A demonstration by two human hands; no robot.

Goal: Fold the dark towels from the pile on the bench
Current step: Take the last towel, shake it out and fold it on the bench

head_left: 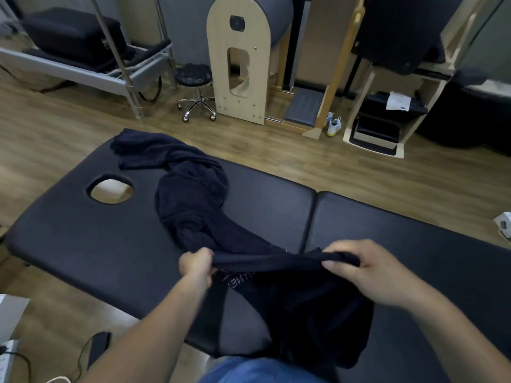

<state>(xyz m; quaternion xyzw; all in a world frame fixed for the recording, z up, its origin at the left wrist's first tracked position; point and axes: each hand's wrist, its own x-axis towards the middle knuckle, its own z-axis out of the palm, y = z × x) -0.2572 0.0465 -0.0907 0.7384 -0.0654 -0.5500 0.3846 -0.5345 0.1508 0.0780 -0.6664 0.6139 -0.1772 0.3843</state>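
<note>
- A padded black desk (83,244) runs from the middle left to the right edge of the frame, with an oval hole (110,189) cut through its left end.
- Beyond it, on the wood floor at the top, stand a round stool (193,78) on wheels and an arched wooden stand (237,64). A pair of pale shoes (333,125) sits to the right of the stand.
- A pile of dark towels (190,200) lies crumpled on the desk left of centre, trailing from the far left corner down toward the hands.
- The left hand (196,265) is a fist closed round one end of a towel (276,262).
- The right hand (367,272) grips the other end, fingers curled over the cloth and thumb beneath.
- The towel is at lower centre. Its held edge is pulled taut, with its long axis left to right across the frame.
- The rest of the towel hangs down over the desk's near edge, with pale lettering showing upside down. Its far side touches the pile.
</note>
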